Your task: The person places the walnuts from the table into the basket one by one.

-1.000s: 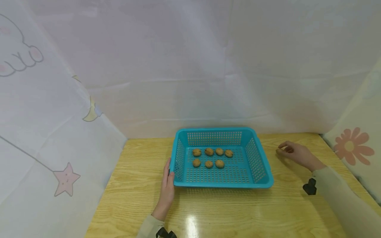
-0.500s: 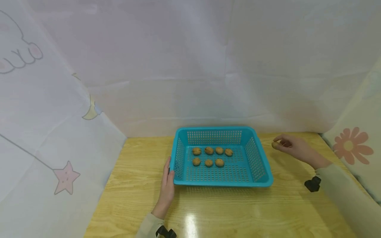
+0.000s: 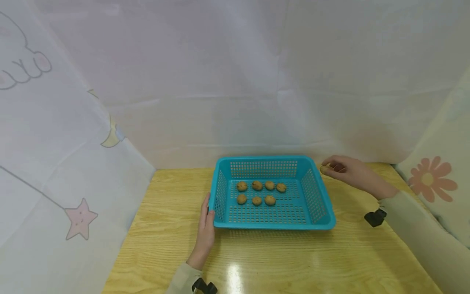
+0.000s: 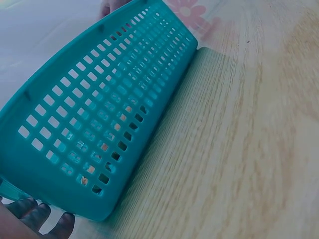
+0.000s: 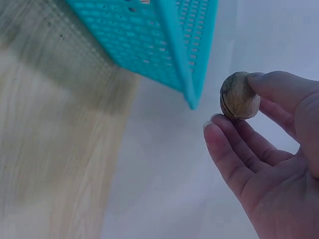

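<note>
My right hand point(image 3: 350, 171) pinches a walnut point(image 5: 239, 96) between thumb and fingertips, up beside the back right corner of a blue plastic basket point(image 3: 274, 226). In the right wrist view the nut sits to the side of the basket's rim, apart from it. My left hand point(image 3: 205, 234) holds the basket by its left side, the thumb at the rim; the left wrist view catches only its fingers point(image 4: 37, 218) at a corner. Inside the basket, several walnuts point(image 3: 269, 200) lie in two rows on the perforated floor, toward the left and middle.
The basket stands on a wood-grain table point(image 3: 169, 220), its back side near a pale cloth wall point(image 3: 235, 122). A side cloth with a printed flower point(image 3: 433, 179) borders the table on the right, and one with a star point(image 3: 81, 219) on the left.
My right hand has lifted the walnut from the right part of the table and carried it left and up to the basket's right rim. The left hand keeps its place on the basket.
</note>
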Demonstrator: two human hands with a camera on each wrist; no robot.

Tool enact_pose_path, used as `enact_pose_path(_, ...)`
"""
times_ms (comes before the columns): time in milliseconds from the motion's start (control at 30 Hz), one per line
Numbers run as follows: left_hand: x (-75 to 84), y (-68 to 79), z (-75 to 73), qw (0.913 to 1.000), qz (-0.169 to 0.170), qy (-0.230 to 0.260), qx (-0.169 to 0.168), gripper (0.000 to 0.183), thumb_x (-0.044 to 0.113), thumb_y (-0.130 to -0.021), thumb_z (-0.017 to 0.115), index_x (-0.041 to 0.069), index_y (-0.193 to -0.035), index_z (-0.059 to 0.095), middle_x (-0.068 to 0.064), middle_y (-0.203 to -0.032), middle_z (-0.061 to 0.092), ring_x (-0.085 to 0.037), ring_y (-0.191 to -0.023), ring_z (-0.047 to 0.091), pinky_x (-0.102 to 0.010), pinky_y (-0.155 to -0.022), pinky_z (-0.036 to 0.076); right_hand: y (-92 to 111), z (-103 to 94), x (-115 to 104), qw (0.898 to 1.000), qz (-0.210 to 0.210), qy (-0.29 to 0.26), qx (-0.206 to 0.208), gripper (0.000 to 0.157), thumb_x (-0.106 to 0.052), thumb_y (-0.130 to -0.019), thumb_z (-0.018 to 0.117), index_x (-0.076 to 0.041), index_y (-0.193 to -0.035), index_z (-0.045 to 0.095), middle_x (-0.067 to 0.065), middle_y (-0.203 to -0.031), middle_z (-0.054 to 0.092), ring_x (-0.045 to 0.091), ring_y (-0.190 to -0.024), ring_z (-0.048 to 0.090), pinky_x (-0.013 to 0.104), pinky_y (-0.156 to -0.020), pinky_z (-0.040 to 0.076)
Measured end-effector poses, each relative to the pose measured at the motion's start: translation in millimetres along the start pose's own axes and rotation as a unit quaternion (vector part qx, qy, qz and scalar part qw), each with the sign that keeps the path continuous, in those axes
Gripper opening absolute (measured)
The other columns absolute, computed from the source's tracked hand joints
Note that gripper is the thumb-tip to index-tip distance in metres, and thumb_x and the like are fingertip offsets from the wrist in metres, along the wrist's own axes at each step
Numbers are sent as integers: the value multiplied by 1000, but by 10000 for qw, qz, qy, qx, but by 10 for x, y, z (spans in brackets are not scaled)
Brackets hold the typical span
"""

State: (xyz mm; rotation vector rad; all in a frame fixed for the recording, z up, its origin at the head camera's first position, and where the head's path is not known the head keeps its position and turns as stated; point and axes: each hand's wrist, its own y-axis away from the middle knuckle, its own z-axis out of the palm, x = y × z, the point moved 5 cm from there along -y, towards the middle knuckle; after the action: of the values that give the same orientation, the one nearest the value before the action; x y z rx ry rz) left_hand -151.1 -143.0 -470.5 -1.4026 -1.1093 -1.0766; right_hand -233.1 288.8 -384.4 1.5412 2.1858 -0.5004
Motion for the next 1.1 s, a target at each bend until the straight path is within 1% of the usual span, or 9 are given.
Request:
enact_pose_path(200,3,-6,0,10000,96,19,-9,51,6,-102,23,18,-150,13,-10,-156,13,-27,-141,15,-47,-111,18,-155,-16,-180,9998,-185,60,-32,35,-38,-92,57,-17,-120,59,3,-106,61,21,-94,60,43,-78,49)
enact_pose_path(300,-3,-5,1,10000,57,21,-6,51,7,-102,23,20,-150,13,-10,-156,12,-26,-141,15,-46,-112,18,-232,-17,-258,9998,-191,76,4,33,-38,-91,59,-18,-118,60,2,-105,61,20,-93,60,43,-79,49)
enact_pose_path(367,-9,-7,-2,10000,51,26,3,51,6,-102,23,20,-150,13,-11,-156,12,-26,-141,15,-47,-112,18,-279,-9,-316,9998,-194,72,15,31,-38,-91,59,-20,-117,60,1,-104,62,19,-93,60,43,-80,49)
enact_pose_path(467,-9,-6,-3,10000,68,47,2,51,5,-102,23,18,-150,12,-13,-156,11,-27,-141,15,-48,-112,18,-347,17,-419,9995,-300,54,-44,31,-38,-91,59,-21,-117,60,0,-105,62,19,-93,60,43,-80,49)
enact_pose_path(633,-2,-1,1,10000,54,32,9,51,5,-102,23,19,-150,13,-13,-156,11,-27,-141,15,-48,-112,18,-469,92,-584,9979,-628,49,-136,30,-37,-91,60,-20,-116,61,0,-102,62,16,-87,61,39,-76,50)
enact_pose_path(733,-3,-2,5,10000,15,2,12,51,6,-102,23,20,-150,13,-10,-156,12,-27,-141,16,-47,-112,19,-538,144,-682,9966,-797,-1,-197,28,-33,-91,61,-18,-115,61,0,-100,62,15,-84,60,37,-73,49)
enact_pose_path(867,-10,-5,9,10000,15,0,-1,51,7,-102,24,20,-150,13,-11,-156,13,-27,-141,16,-47,-111,19,-626,233,-796,9957,-848,-106,-356,28,-30,-91,62,-16,-115,62,0,-98,63,15,-82,60,35,-71,49)
enact_pose_path(933,-13,-8,8,10000,37,-1,-9,51,6,-102,23,19,-150,12,-13,-155,12,-29,-141,16,-48,-111,19,-670,285,-841,9956,-807,-150,-450,28,-32,-91,62,-17,-114,63,-1,-99,63,15,-83,60,35,-72,49)
enact_pose_path(1100,-23,-12,-3,10000,50,7,-1,51,6,-103,23,17,-151,12,-10,-156,12,-27,-141,15,-47,-112,19,-761,411,-969,9941,-908,-131,-573,25,-31,-90,62,-19,-112,64,-5,-98,64,14,-84,60,33,-71,50)
